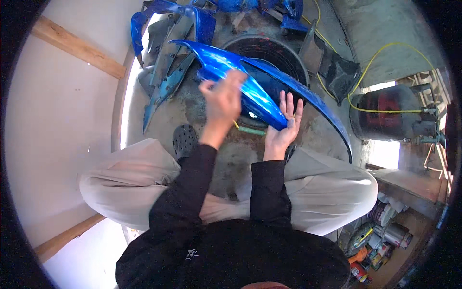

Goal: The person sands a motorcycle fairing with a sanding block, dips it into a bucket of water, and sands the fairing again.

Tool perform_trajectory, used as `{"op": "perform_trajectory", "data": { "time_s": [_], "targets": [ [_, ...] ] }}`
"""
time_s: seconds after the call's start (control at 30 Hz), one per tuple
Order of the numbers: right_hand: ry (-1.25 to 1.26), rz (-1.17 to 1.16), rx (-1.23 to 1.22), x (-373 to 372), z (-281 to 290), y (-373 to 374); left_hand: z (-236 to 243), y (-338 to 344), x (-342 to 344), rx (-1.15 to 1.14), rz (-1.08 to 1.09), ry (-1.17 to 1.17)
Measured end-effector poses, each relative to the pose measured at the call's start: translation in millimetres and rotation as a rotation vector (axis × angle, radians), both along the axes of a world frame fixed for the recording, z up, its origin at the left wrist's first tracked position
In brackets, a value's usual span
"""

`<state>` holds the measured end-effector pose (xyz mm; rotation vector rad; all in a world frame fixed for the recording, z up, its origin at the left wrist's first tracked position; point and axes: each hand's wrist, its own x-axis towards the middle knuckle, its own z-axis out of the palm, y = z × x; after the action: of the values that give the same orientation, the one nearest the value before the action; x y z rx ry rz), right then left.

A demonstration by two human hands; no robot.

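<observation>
A glossy blue motorcycle fairing panel (255, 94), long and tapering with a curved arm, is held over a round black tub (298, 60). My left hand (224, 98) is over the upper left part of the panel, blurred by motion; whether it grips anything is unclear. At the panel's lower narrow end, my right hand (285, 129) supports it from the right, palm up. Its fingers stretch upward beside the edge, and its thumb is hidden. The panel covers much of the tub, which has dark liquid inside.
Other blue fairing parts (204, 24) lie at the far side, with a dark grey panel (339, 70) right of the tub. A green-handled tool (251, 130) lies before the tub. A yellow hose (380, 50) runs to a dark tank (390, 113). Cans and supplies (378, 243) crowd the lower right.
</observation>
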<state>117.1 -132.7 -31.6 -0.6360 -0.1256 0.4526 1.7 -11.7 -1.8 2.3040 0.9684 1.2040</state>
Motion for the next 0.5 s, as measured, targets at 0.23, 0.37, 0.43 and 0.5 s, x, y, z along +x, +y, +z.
{"op": "perform_trajectory", "data": {
  "time_s": [0.23,0.37,0.43,0.5],
  "targets": [
    [-0.034,0.004,-0.034,3,-5,-1,4,5,8,0.016,0.134,0.064],
    [-0.039,0.023,0.056,3,-6,-3,-9,7,8,0.16,-0.078,0.084],
    [-0.039,-0.002,-0.004,2,0,-2,-1,64,3,0.04,0.084,0.133],
    [0.002,0.047,-0.008,-15,7,13,-18,133,-31,0.002,0.303,0.094]
  ]
}}
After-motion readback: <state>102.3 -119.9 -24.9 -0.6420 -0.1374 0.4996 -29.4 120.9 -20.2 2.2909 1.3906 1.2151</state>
